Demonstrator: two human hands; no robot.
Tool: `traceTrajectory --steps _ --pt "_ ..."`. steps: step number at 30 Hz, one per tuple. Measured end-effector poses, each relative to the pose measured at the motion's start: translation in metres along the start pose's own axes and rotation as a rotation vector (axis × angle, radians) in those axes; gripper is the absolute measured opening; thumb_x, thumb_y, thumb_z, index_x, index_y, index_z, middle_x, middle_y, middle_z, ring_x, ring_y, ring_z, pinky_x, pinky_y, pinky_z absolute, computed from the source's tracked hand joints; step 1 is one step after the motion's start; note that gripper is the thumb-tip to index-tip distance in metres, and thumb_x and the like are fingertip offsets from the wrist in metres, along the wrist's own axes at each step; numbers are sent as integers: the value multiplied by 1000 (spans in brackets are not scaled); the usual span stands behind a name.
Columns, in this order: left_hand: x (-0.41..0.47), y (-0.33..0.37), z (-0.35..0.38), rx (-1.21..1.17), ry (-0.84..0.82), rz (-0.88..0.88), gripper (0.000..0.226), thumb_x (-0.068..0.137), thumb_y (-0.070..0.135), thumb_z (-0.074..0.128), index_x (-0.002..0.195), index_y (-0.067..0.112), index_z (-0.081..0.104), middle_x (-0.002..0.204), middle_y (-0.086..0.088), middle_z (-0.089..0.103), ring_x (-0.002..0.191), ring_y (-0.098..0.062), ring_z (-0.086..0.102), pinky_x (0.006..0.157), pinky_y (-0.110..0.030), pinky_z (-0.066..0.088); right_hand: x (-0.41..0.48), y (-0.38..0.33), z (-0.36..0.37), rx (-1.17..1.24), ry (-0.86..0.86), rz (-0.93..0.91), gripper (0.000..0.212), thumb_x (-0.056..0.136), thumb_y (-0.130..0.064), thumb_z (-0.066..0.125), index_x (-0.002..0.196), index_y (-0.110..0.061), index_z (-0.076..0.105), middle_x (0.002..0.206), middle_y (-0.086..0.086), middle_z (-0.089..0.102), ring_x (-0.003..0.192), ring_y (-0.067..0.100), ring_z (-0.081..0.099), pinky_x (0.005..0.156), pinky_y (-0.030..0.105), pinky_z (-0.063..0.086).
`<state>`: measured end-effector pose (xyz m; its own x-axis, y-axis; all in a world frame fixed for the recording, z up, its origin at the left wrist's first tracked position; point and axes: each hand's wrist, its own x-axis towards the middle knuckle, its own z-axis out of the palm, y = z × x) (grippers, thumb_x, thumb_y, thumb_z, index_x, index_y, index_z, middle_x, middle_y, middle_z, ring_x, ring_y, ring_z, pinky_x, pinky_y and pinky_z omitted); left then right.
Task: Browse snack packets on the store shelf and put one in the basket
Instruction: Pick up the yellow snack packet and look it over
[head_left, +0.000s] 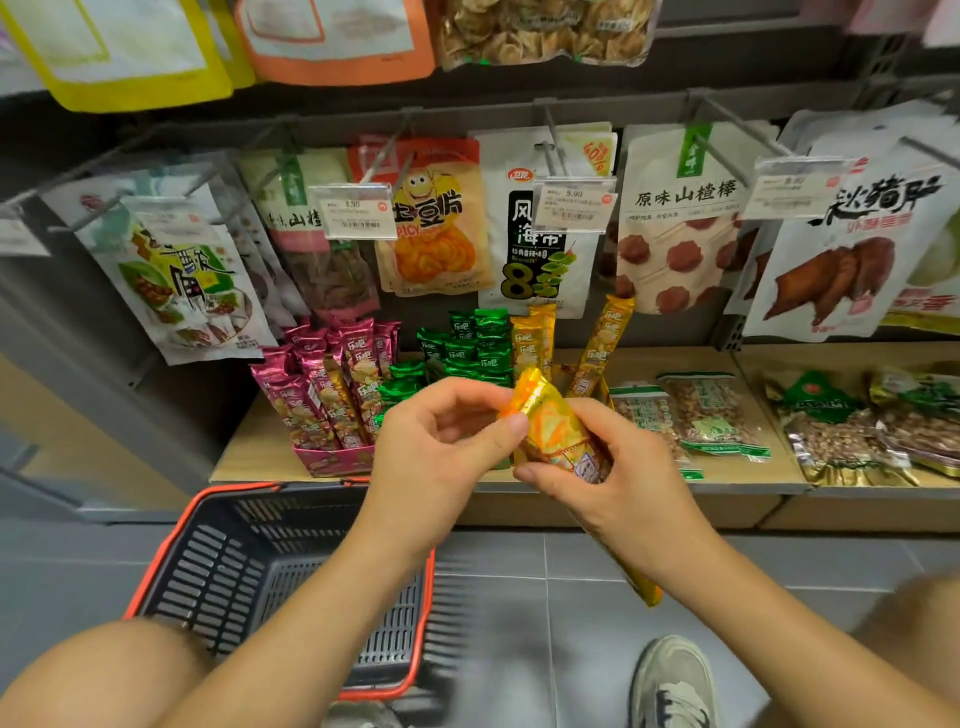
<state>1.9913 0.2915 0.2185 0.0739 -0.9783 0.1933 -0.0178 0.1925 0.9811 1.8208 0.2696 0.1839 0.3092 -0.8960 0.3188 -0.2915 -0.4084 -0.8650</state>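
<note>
A long yellow-orange snack packet (556, 431) is held in front of the low shelf by both hands. My left hand (441, 447) pinches its upper end between thumb and fingers. My right hand (618, 467) grips its middle, and the packet's lower end sticks out below my right wrist. A dark basket with an orange rim (171, 540) stands on the floor at the lower left, partly under my left forearm. Its visible inside holds nothing.
The wooden shelf (249, 457) holds a pink box of pink packets (327, 395), green packets (462, 348), yellow packets (602, 343) and bags of nuts (711, 415). Hanging bags fill the pegs above. My shoe (670, 680) rests on the grey tile floor.
</note>
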Motion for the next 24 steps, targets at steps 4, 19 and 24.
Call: traceTrajectory --steps 4,19,24 --pt "1 -2 1 -58 71 -83 10 68 23 76 76 17 77 79 -7 74 77 -19 69 72 -29 57 -4 4 3 -143 37 8 43 70 -45 82 100 -34 54 85 -18 63 80 1 60 63 16 46" --pt "-12 -2 17 248 75 180 20 84 8 62 76 26 64 72 8 64 61 -2 62 47 -11 47 -3 -13 6 537 -324 322 44 93 -54 42 105 -19 65 88 10 70 84 20 68 80 36 57" --pt "-9 -1 14 313 5 175 27 84 12 64 100 33 69 92 20 68 89 -2 64 77 -13 49 1 -5 9 674 -309 458 56 82 -63 51 101 -13 68 81 13 67 73 21 64 73 40 53"
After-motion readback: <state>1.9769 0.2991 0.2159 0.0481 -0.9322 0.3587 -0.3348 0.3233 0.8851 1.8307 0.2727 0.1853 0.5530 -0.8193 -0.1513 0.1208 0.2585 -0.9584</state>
